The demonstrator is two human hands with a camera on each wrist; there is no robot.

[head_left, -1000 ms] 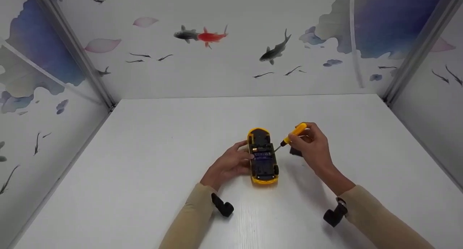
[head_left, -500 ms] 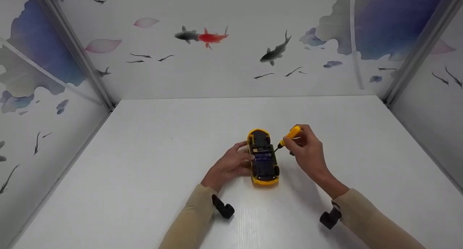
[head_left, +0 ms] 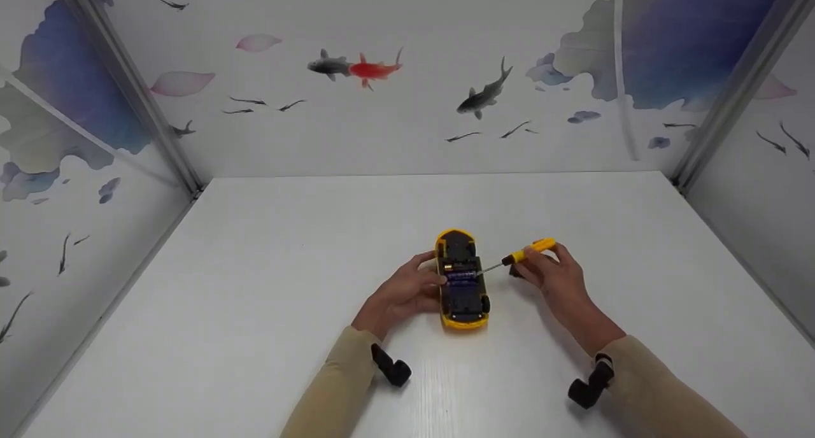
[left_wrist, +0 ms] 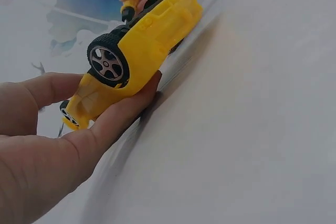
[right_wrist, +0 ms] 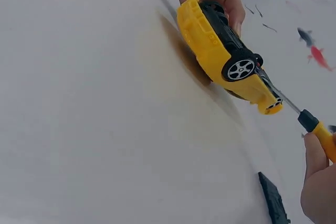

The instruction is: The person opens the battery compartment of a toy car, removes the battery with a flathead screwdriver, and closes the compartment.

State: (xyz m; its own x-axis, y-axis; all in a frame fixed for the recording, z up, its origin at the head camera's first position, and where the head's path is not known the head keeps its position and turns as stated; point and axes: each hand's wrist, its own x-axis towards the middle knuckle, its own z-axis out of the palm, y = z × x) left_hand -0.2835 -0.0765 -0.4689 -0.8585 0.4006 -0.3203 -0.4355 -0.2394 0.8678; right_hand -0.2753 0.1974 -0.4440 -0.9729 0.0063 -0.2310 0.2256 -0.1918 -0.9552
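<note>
A yellow toy car is turned underside up just above the table, its black base facing me. My left hand grips it from the left side, thumb on the near edge and fingers beneath, as the left wrist view shows. In the base is an uncovered compartment with purple batteries. My right hand pinches a yellow-handled screwdriver. Its thin metal shaft points left, with the tip at the right end of the batteries. In the right wrist view the shaft reaches the car's underside.
A flat black plastic cover lies on the white table beside the right hand, mostly hidden by it in the head view. Walls printed with fish and petals enclose the table at the back and both sides.
The screwdriver first moved left to the car's right edge. Now its handle has swung right and lower, the shaft lies flatter, and the tip is at the batteries. The left hand has hardly moved.
</note>
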